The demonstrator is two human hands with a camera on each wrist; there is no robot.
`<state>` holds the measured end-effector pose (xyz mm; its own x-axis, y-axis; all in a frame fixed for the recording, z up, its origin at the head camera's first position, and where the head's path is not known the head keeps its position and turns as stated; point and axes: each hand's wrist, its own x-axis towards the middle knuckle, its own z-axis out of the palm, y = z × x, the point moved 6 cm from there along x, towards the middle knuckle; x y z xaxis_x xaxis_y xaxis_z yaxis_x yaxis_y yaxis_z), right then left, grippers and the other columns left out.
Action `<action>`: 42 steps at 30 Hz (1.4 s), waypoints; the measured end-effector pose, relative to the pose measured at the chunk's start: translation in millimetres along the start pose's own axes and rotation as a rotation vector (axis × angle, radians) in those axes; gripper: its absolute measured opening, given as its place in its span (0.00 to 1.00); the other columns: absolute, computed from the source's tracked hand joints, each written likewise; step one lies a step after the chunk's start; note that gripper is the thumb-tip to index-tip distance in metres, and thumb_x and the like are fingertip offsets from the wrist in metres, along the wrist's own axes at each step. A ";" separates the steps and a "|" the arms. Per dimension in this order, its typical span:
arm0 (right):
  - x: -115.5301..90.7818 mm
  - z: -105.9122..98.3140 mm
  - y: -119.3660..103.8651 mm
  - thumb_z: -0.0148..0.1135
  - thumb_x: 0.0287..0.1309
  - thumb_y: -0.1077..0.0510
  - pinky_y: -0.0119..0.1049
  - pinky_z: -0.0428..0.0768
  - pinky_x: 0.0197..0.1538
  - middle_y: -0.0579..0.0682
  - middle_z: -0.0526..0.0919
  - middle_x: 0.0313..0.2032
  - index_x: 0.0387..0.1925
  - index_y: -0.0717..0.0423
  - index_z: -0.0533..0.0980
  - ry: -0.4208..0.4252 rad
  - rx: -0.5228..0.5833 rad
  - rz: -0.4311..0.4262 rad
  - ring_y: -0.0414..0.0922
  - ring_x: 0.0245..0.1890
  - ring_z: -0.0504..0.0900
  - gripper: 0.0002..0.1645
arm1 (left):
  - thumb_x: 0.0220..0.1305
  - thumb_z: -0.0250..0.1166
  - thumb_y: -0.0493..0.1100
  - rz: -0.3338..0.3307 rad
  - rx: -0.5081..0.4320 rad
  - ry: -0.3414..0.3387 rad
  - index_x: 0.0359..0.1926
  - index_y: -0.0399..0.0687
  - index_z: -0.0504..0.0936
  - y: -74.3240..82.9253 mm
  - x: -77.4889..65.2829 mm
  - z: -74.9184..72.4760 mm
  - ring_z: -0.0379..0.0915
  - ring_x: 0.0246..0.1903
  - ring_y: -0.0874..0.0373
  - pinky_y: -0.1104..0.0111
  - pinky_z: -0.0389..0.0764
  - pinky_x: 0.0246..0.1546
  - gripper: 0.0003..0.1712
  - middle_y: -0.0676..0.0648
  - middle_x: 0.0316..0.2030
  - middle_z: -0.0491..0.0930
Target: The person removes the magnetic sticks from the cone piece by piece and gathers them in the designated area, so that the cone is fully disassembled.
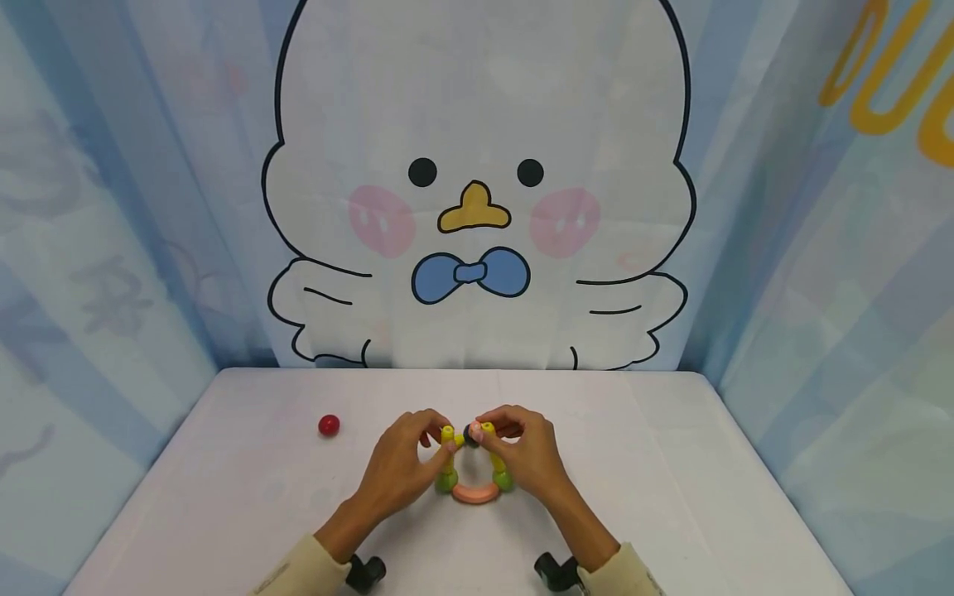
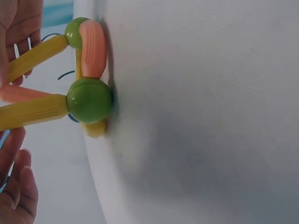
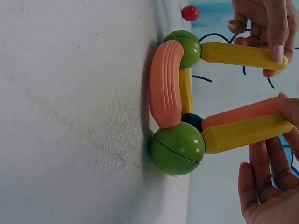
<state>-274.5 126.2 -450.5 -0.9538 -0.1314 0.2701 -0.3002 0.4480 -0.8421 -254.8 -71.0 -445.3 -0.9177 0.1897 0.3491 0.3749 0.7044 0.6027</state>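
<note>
One assembly of rods and balls point(image 1: 475, 495) stands on the bench point(image 1: 633, 497), between the person's left hand point(image 1: 406, 459) and right hand point(image 1: 532, 454). Clock positions follow the person's facing. A curved salmon rod point(image 3: 165, 86) lies at six o'clock, joining the left green ball point(image 3: 188, 49) at eight to the right green ball point(image 3: 177, 149) at four. A dark ball point(image 3: 193, 122) sits at twelve. Left fingers and thumb: pinching the upper end of the left yellow rod point(image 3: 236, 54), which rises from the eight o'clock ball. Right fingers: gripping the upper end of the right yellow rod point(image 3: 245, 133), which rises from the four o'clock ball; the thumb touches the tip of a straight salmon rod point(image 3: 243, 112) beside it. Whether that rod's lower end touches the dark ball, I cannot tell. One red ball point(image 1: 329, 425) lies well apart, between nine and ten o'clock.
</note>
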 end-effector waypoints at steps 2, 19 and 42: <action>0.1 -0.4 0.8 0.78 0.62 0.49 0.41 0.86 0.51 0.39 0.91 0.40 0.43 0.41 0.89 0.004 -0.001 0.004 0.38 0.39 0.85 0.09 | 0.67 0.76 0.48 -0.004 0.005 0.015 0.47 0.58 0.86 -1.8 -0.9 -3.0 0.74 0.37 0.63 0.70 0.75 0.38 0.10 0.59 0.36 0.83; -0.4 -1.7 3.8 0.78 0.61 0.48 0.45 0.86 0.53 0.39 0.90 0.41 0.43 0.39 0.89 0.010 0.002 0.017 0.39 0.41 0.84 0.08 | 0.63 0.79 0.43 -0.146 -0.026 0.042 0.47 0.56 0.88 -36.7 -15.9 -32.8 0.76 0.39 0.53 0.72 0.77 0.36 0.13 0.54 0.37 0.85; -1.6 -3.1 3.1 0.78 0.61 0.50 0.42 0.86 0.52 0.39 0.90 0.40 0.43 0.40 0.89 0.006 -0.001 0.018 0.38 0.41 0.84 0.09 | 0.55 0.83 0.41 -0.249 0.198 -0.296 0.34 0.59 0.89 -82.7 -23.8 -23.1 0.70 0.34 0.59 0.66 0.77 0.41 0.11 0.59 0.28 0.80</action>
<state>-273.9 130.5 -452.2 -0.9591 -0.1181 0.2573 -0.2827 0.4507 -0.8467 -261.0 -149.6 -486.9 -0.9859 0.1649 -0.0277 0.1312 0.8656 0.4833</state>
